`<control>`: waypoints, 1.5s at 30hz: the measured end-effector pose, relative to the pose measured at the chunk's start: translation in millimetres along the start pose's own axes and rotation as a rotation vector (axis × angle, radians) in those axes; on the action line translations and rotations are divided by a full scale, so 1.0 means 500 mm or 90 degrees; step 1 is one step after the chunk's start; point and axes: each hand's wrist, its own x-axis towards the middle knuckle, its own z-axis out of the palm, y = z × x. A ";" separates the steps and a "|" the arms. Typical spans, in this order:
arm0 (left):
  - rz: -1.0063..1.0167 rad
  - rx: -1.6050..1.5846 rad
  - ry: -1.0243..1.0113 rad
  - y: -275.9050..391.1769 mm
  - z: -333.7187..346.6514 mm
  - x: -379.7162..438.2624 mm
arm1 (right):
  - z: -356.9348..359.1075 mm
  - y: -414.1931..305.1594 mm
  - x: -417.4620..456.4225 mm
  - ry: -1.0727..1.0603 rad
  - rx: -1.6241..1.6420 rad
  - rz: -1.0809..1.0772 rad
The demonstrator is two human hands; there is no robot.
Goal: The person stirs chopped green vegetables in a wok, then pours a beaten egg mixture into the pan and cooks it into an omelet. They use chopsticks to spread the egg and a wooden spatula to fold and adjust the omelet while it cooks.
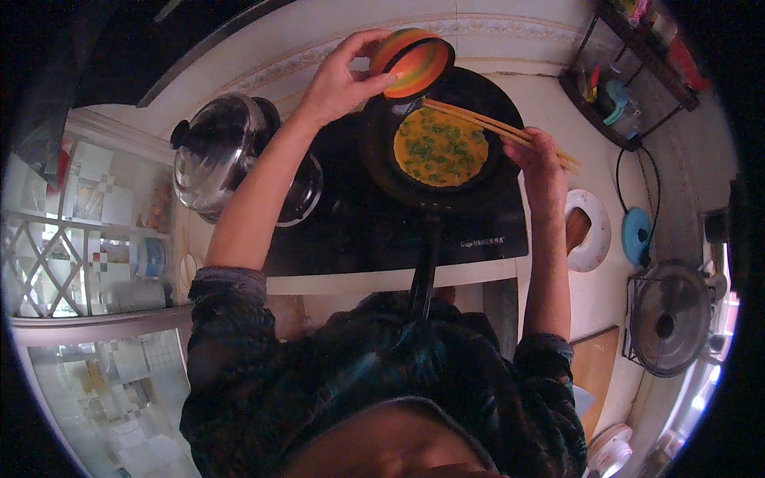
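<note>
My left hand (352,77) grips an orange bowl (418,63) by its rim and side, tilted over the far edge of a dark frying pan (382,173). Between the fingers of my right hand (541,155) is a pair of wooden chopsticks (478,122), their tips just below the bowl's lower rim. A round yellow egg mixture (441,149) with chopped green bits lies in the pan. The pan sits on a black glass cooktop (334,239), and its long handle (425,263) points towards my body.
Left of the pan stands a shiny metal pot (218,155) with a lid. Past my right forearm, a white plate (594,233) holds a wooden spatula (578,227). Farther right are a dark rack (627,134), a blue round lid (636,236), a pot lid (675,322) and a wooden board (600,382).
</note>
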 end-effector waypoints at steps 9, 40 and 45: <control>-0.027 -0.034 -0.011 0.011 0.001 -0.012 | 0.048 -0.051 -0.010 0.046 -0.252 -0.139; 0.006 0.015 -0.001 0.024 0.024 -0.056 | 0.064 0.016 -0.024 -0.020 -0.399 -0.100; -0.013 -0.013 -0.010 -0.002 0.040 -0.073 | 0.086 -0.002 -0.029 0.004 -0.402 -0.135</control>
